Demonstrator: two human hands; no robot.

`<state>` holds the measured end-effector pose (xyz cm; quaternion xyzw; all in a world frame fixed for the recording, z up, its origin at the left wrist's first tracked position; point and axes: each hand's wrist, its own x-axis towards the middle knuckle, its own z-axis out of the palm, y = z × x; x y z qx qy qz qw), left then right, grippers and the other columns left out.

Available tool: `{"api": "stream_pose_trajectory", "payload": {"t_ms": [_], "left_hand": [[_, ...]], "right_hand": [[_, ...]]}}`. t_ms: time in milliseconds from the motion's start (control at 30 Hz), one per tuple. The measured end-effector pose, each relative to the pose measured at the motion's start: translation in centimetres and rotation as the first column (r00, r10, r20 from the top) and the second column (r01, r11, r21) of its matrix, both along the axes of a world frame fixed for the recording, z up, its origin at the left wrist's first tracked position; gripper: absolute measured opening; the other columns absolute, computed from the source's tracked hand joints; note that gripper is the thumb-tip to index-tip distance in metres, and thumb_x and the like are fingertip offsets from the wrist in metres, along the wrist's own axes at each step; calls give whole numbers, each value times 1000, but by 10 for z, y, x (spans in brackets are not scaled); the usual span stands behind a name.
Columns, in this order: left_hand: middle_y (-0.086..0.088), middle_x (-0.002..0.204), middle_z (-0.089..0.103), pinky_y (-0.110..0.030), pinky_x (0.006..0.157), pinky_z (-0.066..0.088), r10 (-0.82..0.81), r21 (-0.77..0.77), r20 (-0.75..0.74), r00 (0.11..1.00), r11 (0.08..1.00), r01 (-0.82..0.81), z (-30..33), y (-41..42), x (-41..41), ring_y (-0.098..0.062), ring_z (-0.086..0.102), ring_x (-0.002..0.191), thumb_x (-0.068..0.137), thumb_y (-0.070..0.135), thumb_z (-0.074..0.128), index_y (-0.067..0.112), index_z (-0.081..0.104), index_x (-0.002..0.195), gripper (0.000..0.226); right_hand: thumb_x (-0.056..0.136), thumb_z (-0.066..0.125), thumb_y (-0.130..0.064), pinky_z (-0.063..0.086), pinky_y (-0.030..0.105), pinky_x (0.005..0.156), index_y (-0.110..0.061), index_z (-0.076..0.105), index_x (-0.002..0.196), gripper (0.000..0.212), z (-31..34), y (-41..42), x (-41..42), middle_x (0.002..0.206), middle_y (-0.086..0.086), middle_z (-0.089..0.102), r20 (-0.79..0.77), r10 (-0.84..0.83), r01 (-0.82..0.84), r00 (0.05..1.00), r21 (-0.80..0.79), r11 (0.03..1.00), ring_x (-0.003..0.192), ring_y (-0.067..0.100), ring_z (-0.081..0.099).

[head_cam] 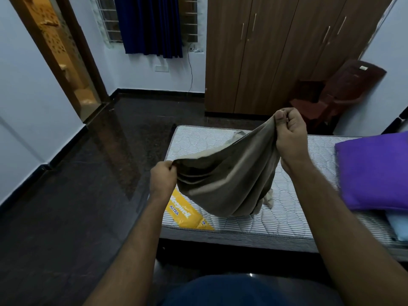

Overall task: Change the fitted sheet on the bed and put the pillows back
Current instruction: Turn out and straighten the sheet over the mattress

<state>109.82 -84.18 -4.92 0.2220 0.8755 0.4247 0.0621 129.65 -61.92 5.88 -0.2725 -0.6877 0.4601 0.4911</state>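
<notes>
Above the bare striped mattress [276,208], your left hand [162,178] and right hand [289,134] each pinch, fingers curled tight, an edge of the grey-brown fitted sheet [225,175], held apart, likely to find its corners.

A brown wardrobe [276,54], a blue curtain [150,25] and a dark chair [337,89] line the walls.

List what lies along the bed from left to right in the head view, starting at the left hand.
Left hand → yellow mattress label → grey-brown sheet → right hand → purple pillow, with a pale blue pillow lying under it at the frame's right edge.
</notes>
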Motion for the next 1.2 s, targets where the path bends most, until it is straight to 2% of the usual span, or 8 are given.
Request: {"api": "stream_pose_trajectory", "payload": {"t_ms": [133, 333, 533, 700, 833, 967, 1067, 1200], "left_hand": [[-19, 85, 67, -44, 69, 53, 67, -150, -198, 978, 984, -97, 5, -12, -3, -39, 65, 79, 91, 9, 55, 5, 75, 89, 20], [-14, 96, 73, -42, 79, 57, 38, -372, -163, 986, 923, -97, 36, -26, -7, -36, 69, 92, 94, 16, 62, 23, 78, 102, 19], [-9, 105, 70, -35, 74, 47, 156, -547, -65, 986, 821, -166, 49, -47, -21, -32, 68, 100, 88, 7, 65, 28, 73, 81, 23], [-10, 129, 65, -38, 86, 47, 224, -724, 32, 974, 677, -132, 20, -70, -15, -31, 64, 117, 86, 20, 69, 22, 70, 118, 31], [-8, 97, 75, -39, 82, 60, 199, -625, 103, 975, 775, -92, 2, -84, -7, -28, 74, 89, 86, 6, 60, 26, 76, 99, 29], [1, 74, 75, -22, 42, 49, -18, -415, 401, 916, 888, 199, 11, -107, -8, -12, 69, 51, 82, -13, 52, 25, 74, 90, 45], [1, 62, 70, -17, 40, 41, -172, -529, 496, 851, 718, 453, 12, -117, -3, -7, 62, 43, 76, -18, 61, 21, 77, 90, 44], [-3, 71, 72, -26, 59, 56, 26, -678, 239, 971, 720, 147, -19, -109, 8, -20, 73, 63, 77, -1, 59, 24, 75, 82, 30]], "right_hand": [[105, 52, -27, 43, 22, 67, -18, 56, 94, 16, -10, 4, -1, 77, -13, 54, 69, -13, 9, 998, 53, 999, 71, -3, 49], [106, 52, -29, 42, 23, 67, -18, 57, 95, 16, -31, 8, -6, 76, -13, 54, 166, -45, 39, 985, 36, 999, 69, -5, 49], [106, 50, -33, 45, 36, 73, -14, 58, 96, 23, -57, 5, -6, 82, -2, 58, 256, -9, 7, 967, 6, 1000, 77, 8, 52], [106, 51, -33, 42, 20, 67, -21, 56, 89, 22, -73, -12, -14, 80, -2, 59, 327, 112, -114, 938, -13, 993, 73, 2, 53], [106, 51, -31, 36, 14, 61, -24, 50, 81, 26, -83, -22, -21, 74, -6, 53, 309, 90, -86, 947, -27, 996, 64, -5, 47], [106, 49, -37, 45, 31, 74, -11, 56, 96, 29, -105, -16, -18, 89, 8, 64, 252, 52, -27, 966, -102, 994, 80, 11, 57], [105, 48, -39, 42, 36, 72, -9, 53, 92, 33, -110, -12, -11, 84, 12, 57, 307, 134, -112, 942, -90, 990, 78, 16, 51], [107, 51, -20, 40, 25, 76, -11, 58, 89, 21, -97, -28, -7, 82, 4, 53, 77, 421, -402, 904, -186, 897, 81, 12, 46]]}}
